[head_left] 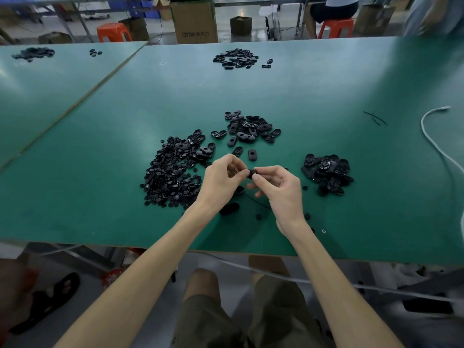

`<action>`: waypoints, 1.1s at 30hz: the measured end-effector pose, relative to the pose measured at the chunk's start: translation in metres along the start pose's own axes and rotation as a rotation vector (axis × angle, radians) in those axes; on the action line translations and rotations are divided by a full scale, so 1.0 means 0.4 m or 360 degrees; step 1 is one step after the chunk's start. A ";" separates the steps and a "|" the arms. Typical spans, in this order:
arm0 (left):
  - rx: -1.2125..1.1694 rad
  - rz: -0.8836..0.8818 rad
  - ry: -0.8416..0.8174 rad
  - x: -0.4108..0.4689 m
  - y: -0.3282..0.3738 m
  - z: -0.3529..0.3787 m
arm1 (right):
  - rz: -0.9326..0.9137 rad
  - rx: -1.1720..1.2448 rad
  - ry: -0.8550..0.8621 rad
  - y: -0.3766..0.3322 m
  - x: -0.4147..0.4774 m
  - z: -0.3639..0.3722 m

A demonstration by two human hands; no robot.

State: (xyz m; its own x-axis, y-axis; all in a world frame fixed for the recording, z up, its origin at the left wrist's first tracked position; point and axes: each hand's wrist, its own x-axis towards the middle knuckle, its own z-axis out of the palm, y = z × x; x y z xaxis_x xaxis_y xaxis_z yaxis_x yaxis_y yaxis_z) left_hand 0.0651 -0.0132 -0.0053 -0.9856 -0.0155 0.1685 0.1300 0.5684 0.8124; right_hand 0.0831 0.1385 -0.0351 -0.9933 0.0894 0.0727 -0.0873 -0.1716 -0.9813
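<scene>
**Black part pinched at mid-bench**

Left hand (221,177) and right hand (276,187) both pinch one black part (251,172) between fingertips, clear of the green table (100,172), apparently for fitting. Feeder heaps within reach: round pieces (170,177) at 9 o'clock, oval shells (251,126) at 12.

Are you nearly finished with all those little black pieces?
Not nearly. The pile on the right may be the finished ones, though I cannot be sure. Right now the left hand and right hand pinch one black piece between them above the green table. Still waiting: a big heap of small round bits and a pile of oval shells.
</scene>
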 end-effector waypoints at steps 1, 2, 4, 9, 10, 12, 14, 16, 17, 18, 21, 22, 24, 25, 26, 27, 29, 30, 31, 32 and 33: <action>-0.0022 -0.0001 0.0008 0.002 -0.003 -0.003 | -0.0003 0.0005 0.0002 0.000 0.001 0.000; -0.0053 -0.0012 0.0011 0.005 -0.005 -0.006 | -0.0006 0.0011 0.0005 -0.001 0.001 0.000; -0.0126 -0.0033 -0.0035 0.010 -0.010 -0.012 | -0.0015 0.0019 0.0009 -0.001 0.002 -0.001; -0.0277 0.0027 -0.0117 0.011 -0.022 -0.008 | -0.0026 0.0023 0.0004 0.001 0.003 -0.003; -0.0328 0.0033 -0.0087 0.011 -0.024 -0.006 | -0.0024 0.0024 0.0004 0.002 0.004 -0.003; -0.0429 0.0026 -0.0016 0.010 -0.026 -0.002 | -0.0016 0.0012 0.0011 0.005 0.005 -0.004; -0.0554 -0.0035 0.0036 0.010 -0.022 0.001 | -0.0014 -0.0056 0.0011 0.010 0.006 -0.005; -0.0692 -0.0114 0.0026 0.010 -0.014 0.006 | -0.0014 -0.0142 -0.0011 0.014 0.006 -0.006; -0.0743 -0.0140 -0.0001 0.010 -0.010 0.009 | -0.0011 -0.0169 -0.0024 0.015 0.005 -0.005; -0.0771 -0.0155 -0.0034 0.010 -0.006 0.012 | -0.0008 -0.0186 -0.0030 0.015 0.006 -0.004; -0.0742 -0.0141 -0.0128 0.009 -0.002 0.017 | -0.0004 -0.0206 -0.0019 0.013 0.006 -0.004; -0.0709 -0.0117 -0.0151 0.009 -0.002 0.018 | -0.0007 -0.0218 -0.0028 0.012 0.005 -0.004; -0.0666 -0.0076 -0.0162 0.009 -0.004 0.015 | -0.0014 -0.0257 -0.0042 0.012 0.005 -0.002; -0.0654 -0.0062 -0.0150 0.010 -0.005 0.011 | -0.0020 -0.0277 -0.0043 0.013 0.004 -0.002; -0.0639 -0.0047 -0.0132 0.012 -0.007 0.006 | -0.0028 -0.0293 -0.0033 0.015 0.005 0.000; -0.0622 -0.0034 -0.0116 0.015 -0.009 0.001 | -0.0032 -0.0289 -0.0012 0.015 0.005 0.000; -0.0604 -0.0020 -0.0120 0.017 -0.013 -0.009 | -0.0028 -0.0192 0.0049 0.015 0.007 -0.001; -0.0604 -0.0016 -0.0145 0.016 -0.014 -0.013 | -0.0021 -0.0134 0.0072 0.015 0.009 -0.002; -0.0604 -0.0012 -0.0182 0.015 -0.015 -0.016 | -0.0014 -0.0097 0.0074 0.015 0.010 -0.003; -0.0601 -0.0011 -0.0223 0.012 -0.017 -0.018 | -0.0014 -0.0092 0.0060 0.016 0.011 -0.003; -0.0598 -0.0014 -0.0260 0.010 -0.018 -0.018 | -0.0019 -0.0100 0.0043 0.017 0.012 -0.003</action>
State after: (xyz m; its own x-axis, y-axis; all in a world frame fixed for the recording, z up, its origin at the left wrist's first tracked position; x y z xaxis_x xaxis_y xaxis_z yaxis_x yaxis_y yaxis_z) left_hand 0.0609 -0.0234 -0.0064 -0.9872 0.1288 0.0943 0.1221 0.2281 0.9660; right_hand 0.0780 0.1391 -0.0416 -0.9898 0.1175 0.0803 -0.0931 -0.1082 -0.9898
